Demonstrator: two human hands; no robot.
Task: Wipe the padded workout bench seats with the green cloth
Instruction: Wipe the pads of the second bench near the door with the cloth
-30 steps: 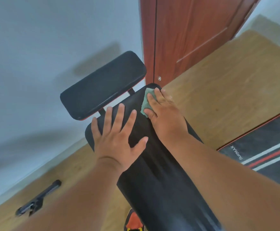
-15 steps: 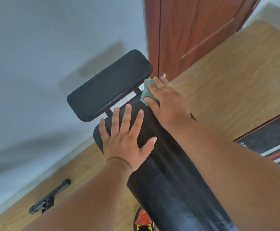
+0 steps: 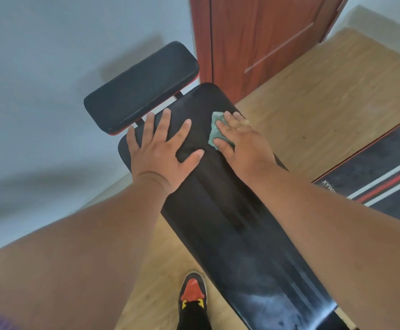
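The long bench pad [image 3: 229, 210] is running from the lower right of the view up toward the wall, black and glossy, with pale streaks lying along its length and a dull grey patch near its lower end. A shorter black pad [image 3: 141, 86] is sitting crosswise just beyond the far end of the long one, raised a little, with a red edge showing underneath and thin metal struts joining the two.

The left hand [image 3: 163, 151] is lying flat on the far left part of the long pad, fingers straight and spread apart, thumb pointing right; it is holding nothing. The fingertips are reaching almost to the near edge of the short pad.

The right hand [image 3: 239, 139] is pressing down on the green cloth [image 3: 214, 129] at the far right part of the long pad, fingers straight and close together over it. The cloth is bunched under the fingers, with its left portion sticking out between the index finger and the thumb. The hands are lying side by side with a strip of bare pad between them.

A wooden floor [image 3: 313, 91] is surrounding the bench. A reddish-brown door [image 3: 253, 39] is standing behind the short pad, next to a pale wall [image 3: 51, 55]. A black mat [image 3: 384, 175] with red and white stripes is lying at the right. A black, red and yellow shoe [image 3: 193, 294] is showing on the floor beside the bench at the bottom.
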